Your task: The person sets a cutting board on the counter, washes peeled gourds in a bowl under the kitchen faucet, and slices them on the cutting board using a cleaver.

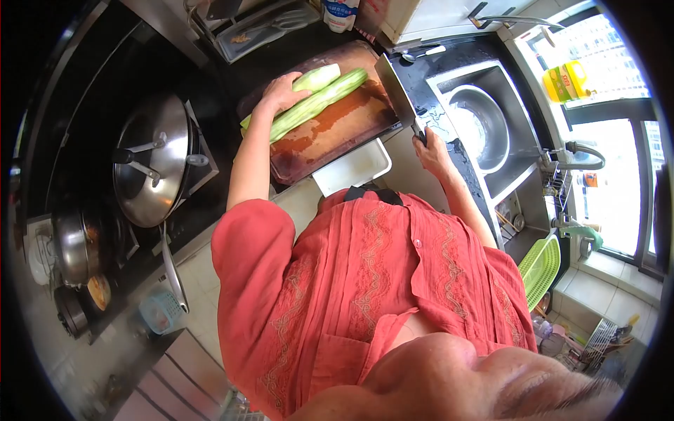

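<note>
While adjacent, gourds (319,103) slantwise, up-right

Blue-and-white packet (341,15) shows print too small to read | yellow plastic jug (580,73) bears a label (559,83), its lettering illegible

Long gourd (328,98), pale green with darker streaks, lying slantwise on wet, brown cutting board (344,133), one end toward near left, other toward far right. Paler gourd (323,76) alongside on far side, smooth-looking, partly covered. Cleaver (395,91) at board's right edge: broad grey blade extending toward far side, dark handle at near end, gripped.
</note>
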Action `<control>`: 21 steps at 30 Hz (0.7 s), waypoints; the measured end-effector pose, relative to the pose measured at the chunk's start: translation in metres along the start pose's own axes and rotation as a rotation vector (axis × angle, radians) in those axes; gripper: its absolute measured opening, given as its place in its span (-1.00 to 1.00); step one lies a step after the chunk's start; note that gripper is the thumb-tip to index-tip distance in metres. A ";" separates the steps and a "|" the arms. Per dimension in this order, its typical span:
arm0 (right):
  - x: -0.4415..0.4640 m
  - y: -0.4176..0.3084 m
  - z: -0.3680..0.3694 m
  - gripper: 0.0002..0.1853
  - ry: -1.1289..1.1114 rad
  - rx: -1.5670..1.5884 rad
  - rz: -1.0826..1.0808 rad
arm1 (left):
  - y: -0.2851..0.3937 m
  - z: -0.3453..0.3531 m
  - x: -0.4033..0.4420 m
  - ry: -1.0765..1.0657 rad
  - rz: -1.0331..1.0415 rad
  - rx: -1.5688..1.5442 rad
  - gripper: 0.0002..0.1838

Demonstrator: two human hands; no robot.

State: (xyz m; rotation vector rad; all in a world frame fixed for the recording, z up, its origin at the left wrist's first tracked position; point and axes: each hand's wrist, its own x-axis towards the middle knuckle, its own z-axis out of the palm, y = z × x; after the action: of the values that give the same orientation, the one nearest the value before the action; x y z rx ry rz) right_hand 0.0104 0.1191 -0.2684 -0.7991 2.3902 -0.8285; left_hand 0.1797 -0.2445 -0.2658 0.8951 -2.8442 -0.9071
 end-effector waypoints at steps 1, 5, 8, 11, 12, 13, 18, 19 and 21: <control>0.001 0.000 -0.001 -0.68 -0.016 -0.013 -0.009 | -0.003 0.000 0.006 0.003 0.008 0.001 -0.31; 0.001 -0.002 -0.002 -0.70 -0.042 -0.014 -0.017 | -0.006 0.002 0.019 0.035 0.040 -0.073 -0.36; -0.003 -0.012 -0.005 -0.70 -0.056 0.019 0.017 | -0.007 0.005 0.025 0.085 0.063 -0.078 -0.39; 0.002 0.000 0.000 -0.70 -0.030 -0.024 -0.026 | -0.008 0.006 0.020 0.092 0.035 -0.077 -0.39; 0.002 -0.003 0.000 -0.70 -0.034 -0.026 -0.028 | -0.007 0.004 0.015 0.075 0.013 -0.062 -0.38; 0.000 -0.007 -0.001 -0.71 -0.047 -0.005 -0.006 | -0.007 0.003 0.009 0.074 0.010 -0.062 -0.38; 0.004 0.003 0.002 -0.71 -0.028 -0.063 -0.046 | 0.001 0.002 -0.020 0.150 -0.042 0.200 -0.39; 0.000 -0.008 -0.002 -0.71 -0.060 -0.017 0.006 | 0.005 0.001 -0.025 0.148 -0.040 0.199 -0.39; -0.003 -0.022 -0.009 -0.71 -0.089 0.031 0.057 | 0.016 0.003 -0.037 0.426 0.106 0.342 -0.40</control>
State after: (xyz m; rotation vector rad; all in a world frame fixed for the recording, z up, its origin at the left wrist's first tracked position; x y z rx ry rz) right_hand 0.0153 0.1107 -0.2468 -0.7361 2.3059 -0.7888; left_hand 0.2019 -0.2131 -0.2544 0.8280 -2.6669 -0.1837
